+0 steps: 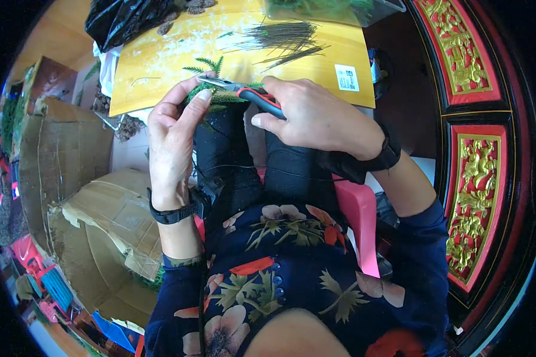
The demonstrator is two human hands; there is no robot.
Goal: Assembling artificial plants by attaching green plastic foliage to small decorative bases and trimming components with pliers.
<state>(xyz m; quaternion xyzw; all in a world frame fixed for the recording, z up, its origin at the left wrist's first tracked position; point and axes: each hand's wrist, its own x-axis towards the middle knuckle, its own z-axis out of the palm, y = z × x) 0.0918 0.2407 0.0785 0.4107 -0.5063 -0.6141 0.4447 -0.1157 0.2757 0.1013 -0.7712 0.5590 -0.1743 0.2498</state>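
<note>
Between the thumb and fingers of my left hand is a sprig of green artificial foliage, its fronds spreading above and to the right of the fingertips. My right hand is closed around the red and black handles of a pair of pliers. The pliers' metal jaws reach left to the sprig, right by my left fingertips. Whether the jaws grip a stem or wire there is too small to tell. Both hands are over the near edge of the yellow table, above my lap.
A pile of thin dark wires lies at the table's back. Behind it stands a clear tub with green foliage; a black plastic bag and pine cones are at the back left. An open cardboard box stands left, a carved red-gold panel right.
</note>
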